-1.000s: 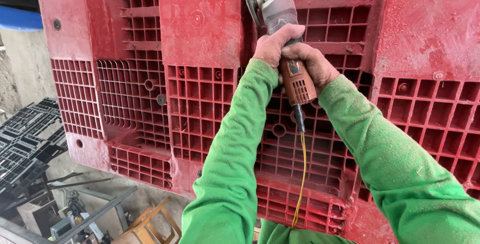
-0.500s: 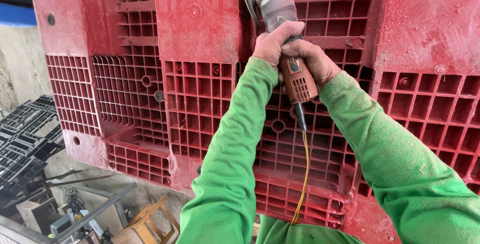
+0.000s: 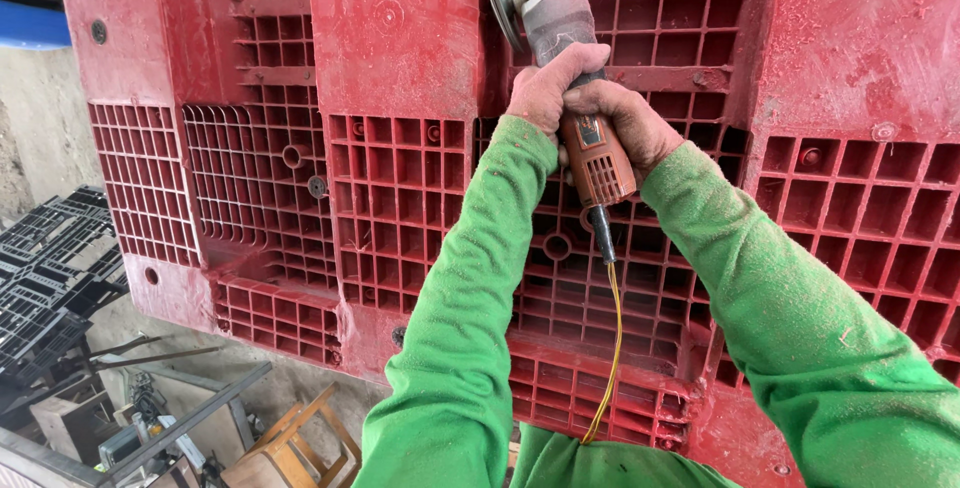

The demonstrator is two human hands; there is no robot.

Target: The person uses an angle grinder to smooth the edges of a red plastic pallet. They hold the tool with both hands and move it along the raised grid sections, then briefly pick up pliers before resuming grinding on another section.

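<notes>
Two hands clamp one angle grinder (image 3: pixel 572 68) against an upended red plastic pallet (image 3: pixel 400 48), and we look down our own green sleeves (image 3: pixel 470 328) at the work. Our left hand (image 3: pixel 545 88) is wrapped tight around the grey forward body of the tool; our right hand (image 3: pixel 625 123) is closed around the orange rear handle just below it, the two hands touching. The grinder stands nearly upright, its dark disc (image 3: pixel 497 3) at the top left, edge-on against the pallet beside a smooth solid block. From the handle's lower end a black strain relief leads into a thin yellow cord (image 3: pixel 610 348) that hangs down between our arms.

The pallet fills most of the view, its gridded underside facing us, dusted with red shavings that also fleck our sleeves. To the far left lie black plastic pallets (image 3: pixel 50 268) in a stack. Below them, on the ground, we see metal framing (image 3: pixel 170 418) and a small wooden stool (image 3: pixel 300 438).
</notes>
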